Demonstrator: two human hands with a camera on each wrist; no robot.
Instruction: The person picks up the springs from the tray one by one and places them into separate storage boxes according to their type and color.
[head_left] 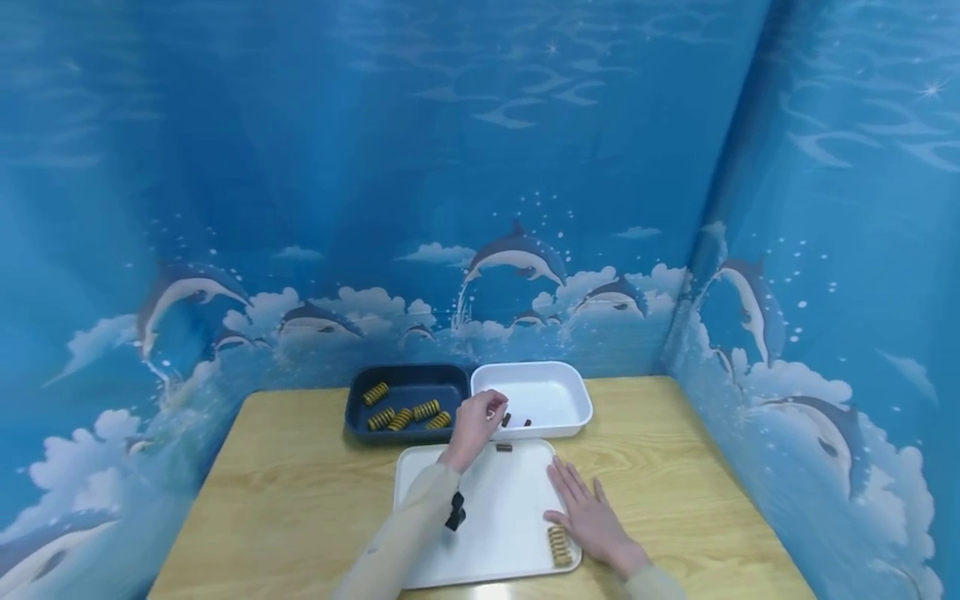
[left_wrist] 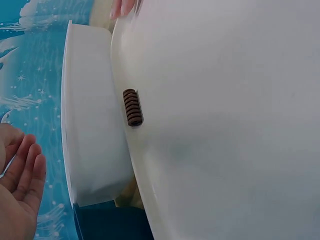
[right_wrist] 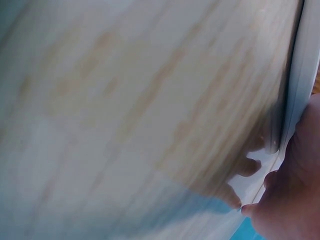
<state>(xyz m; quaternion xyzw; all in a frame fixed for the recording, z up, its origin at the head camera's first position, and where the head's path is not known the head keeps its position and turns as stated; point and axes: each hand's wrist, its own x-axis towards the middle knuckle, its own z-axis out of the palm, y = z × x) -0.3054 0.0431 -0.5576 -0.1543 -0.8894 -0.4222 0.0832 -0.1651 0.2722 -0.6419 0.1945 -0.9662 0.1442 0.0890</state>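
Observation:
In the head view my left hand (head_left: 477, 423) hovers over the near left corner of a white bin (head_left: 566, 429), fingers bent and nothing visible between them. The left wrist view shows the same hand (left_wrist: 22, 185) with a gap between thumb and fingers. Two small dark brown springs (head_left: 506, 419) lie in that bin. Another brown coil spring (left_wrist: 132, 107) lies on the white tray (head_left: 502, 517) by its far edge. My right hand (head_left: 588, 517) rests with straight fingers on the tray's right rim. Beside its thumb lies a larger yellowish striped spring (head_left: 558, 546).
A dark blue bin (head_left: 348, 408) holding several yellow-and-black springs (head_left: 426, 409) stands left of the white bin, touching it. Both bins stand just behind the tray on a wooden table (head_left: 300, 492). Blue dolphin-print curtains (head_left: 405, 208) hang at the back and sides.

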